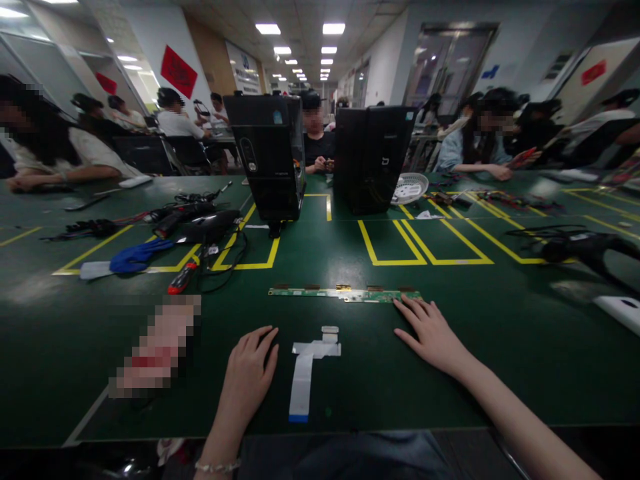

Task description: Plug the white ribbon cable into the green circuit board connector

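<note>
- Fingers (407,313) of the right hand (436,339) are fanned apart, thumb well out to the side, tips resting lightly at the right end of the circuit board (320,292). From where I stand, they look set there to steady or square it, since nothing is being pinched.
- On the other side, the left hand (249,373) lies palm down with its fingers loosely bent and fairly close together, thumb standing off. It grips nothing, and seems parked beside the parts so they stay uncovered.
- That long, thin board runs crosswise on the green table (370,400), ahead of both hands and well apart from the left one; lying flat and lengthwise, it probably leaves its whole row of connectors reachable.
- Between the hands, nearer the person, sits a white ribbon cable (301,383), bent at an angle, its blue-tipped end towards the table edge. Spread out flat like that, I'd say it avoids kinks.
- Farther off, a red-and-black screwdriver (183,277) lies to the left and two black computer towers (265,157) stand upright, presumably kept back to leave working room.
</note>
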{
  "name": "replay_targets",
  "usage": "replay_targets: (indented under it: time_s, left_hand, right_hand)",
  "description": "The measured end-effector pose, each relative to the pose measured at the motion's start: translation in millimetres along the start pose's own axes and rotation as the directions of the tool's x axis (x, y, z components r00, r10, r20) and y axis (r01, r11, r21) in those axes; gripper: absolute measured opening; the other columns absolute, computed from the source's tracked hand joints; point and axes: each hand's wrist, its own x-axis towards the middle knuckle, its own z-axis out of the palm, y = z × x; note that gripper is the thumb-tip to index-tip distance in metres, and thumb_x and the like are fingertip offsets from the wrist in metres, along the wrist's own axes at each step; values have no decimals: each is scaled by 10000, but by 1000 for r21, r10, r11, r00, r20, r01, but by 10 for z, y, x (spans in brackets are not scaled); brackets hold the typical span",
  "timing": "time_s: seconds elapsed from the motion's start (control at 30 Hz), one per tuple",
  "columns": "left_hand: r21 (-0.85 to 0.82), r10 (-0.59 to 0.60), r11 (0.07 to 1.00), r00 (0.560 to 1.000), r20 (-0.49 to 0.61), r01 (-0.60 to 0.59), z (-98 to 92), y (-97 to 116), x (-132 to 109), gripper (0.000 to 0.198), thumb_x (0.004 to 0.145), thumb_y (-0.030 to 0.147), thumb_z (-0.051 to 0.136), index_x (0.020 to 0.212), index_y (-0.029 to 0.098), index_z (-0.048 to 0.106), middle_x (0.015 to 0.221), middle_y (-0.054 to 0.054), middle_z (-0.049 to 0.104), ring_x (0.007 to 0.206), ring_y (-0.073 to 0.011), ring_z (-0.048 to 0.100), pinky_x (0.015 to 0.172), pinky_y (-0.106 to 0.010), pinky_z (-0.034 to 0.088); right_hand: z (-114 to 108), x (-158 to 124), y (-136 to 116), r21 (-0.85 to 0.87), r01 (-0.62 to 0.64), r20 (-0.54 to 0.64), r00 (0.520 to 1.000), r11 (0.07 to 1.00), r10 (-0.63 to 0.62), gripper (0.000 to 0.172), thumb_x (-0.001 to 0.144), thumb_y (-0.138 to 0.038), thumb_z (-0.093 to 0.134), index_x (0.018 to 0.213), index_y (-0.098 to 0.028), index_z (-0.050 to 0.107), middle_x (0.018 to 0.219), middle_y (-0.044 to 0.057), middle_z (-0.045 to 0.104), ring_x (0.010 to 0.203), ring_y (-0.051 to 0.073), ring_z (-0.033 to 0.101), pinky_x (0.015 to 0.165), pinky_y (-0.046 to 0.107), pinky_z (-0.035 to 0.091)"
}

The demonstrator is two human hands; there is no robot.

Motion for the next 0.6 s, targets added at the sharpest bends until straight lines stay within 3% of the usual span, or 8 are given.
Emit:
replay_targets:
  time_s: [0.3,0.5,0.6]
  left_hand:
    - [-6,-8,1000,1000,4,9,-7,15,2,344,942,284,455,1222,183,627,1196,-115,637,1115,-283,574,938,-474,485]
    - [6,-4,1000,1000,6,4,1,15,3,341,945,273,453,1219,163,624,1201,-120,631,1115,-282,568,948,-473,477]
    - [-1,-3,1000,1000,6,3,2,13,0,337,946,271,451,1218,166,621,1202,-119,629,1113,-279,567,942,-469,479]
  right_hand:
    - [-86,90,-553,71,193,14,981,979,-194,616,934,-552,425,1473,-256,396,1472,96,443,1279,308,445,1109,579,285]
    - [-108,104,-580,37,212,46,976,977,-213,590,940,-553,418,1443,-245,438,1460,114,455,1284,337,448,1109,669,185]
    - [-200,149,-522,56,241,70,967,969,-245,550,946,-516,432,1415,-233,472,1475,129,429,1305,331,441,1101,647,246]
